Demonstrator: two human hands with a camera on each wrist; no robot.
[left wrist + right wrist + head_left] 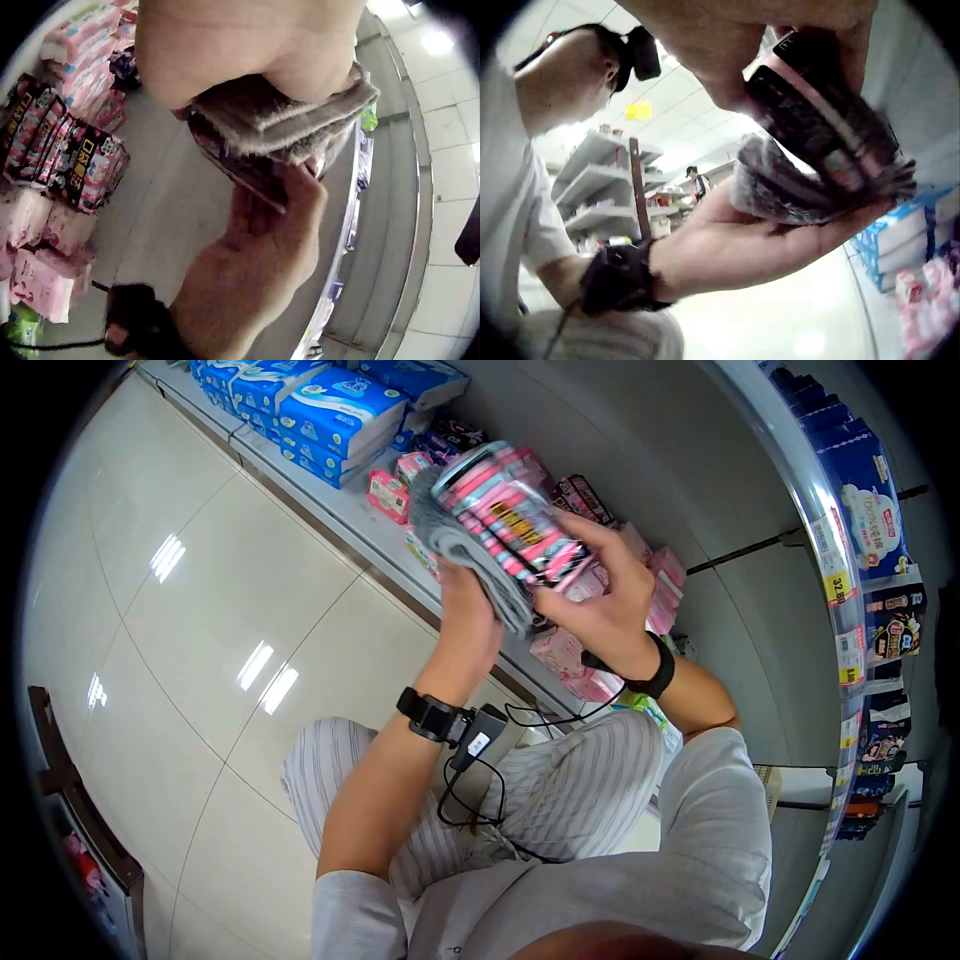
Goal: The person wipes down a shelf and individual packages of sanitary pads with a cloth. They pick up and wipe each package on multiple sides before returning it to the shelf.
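In the head view a pink-and-black patterned packet point(512, 520) is held up over the lower shelf. My right hand point(610, 595) grips its near end, thumb on one side and fingers on the other. A folded grey cloth point(470, 550) lies against the packet's left side, held in my left hand point(470, 615). From the right wrist, the left hand point(772, 251) shows beneath both cloth point(769, 184) and packet point(817, 112). The left wrist view has the cloth's folded layers point(300, 124) under the left hand point(247, 45), with the right hand point(259, 255) opposite.
Blue tissue packs point(340, 415) are stacked at the shelf's far end. Similar pink-and-black packets point(90, 165) and pale pink packs point(45, 285) stand beside the work. An upper shelf edge with price tags point(838, 585) curves along the right. A black cable point(445, 800) hangs between the wrists.
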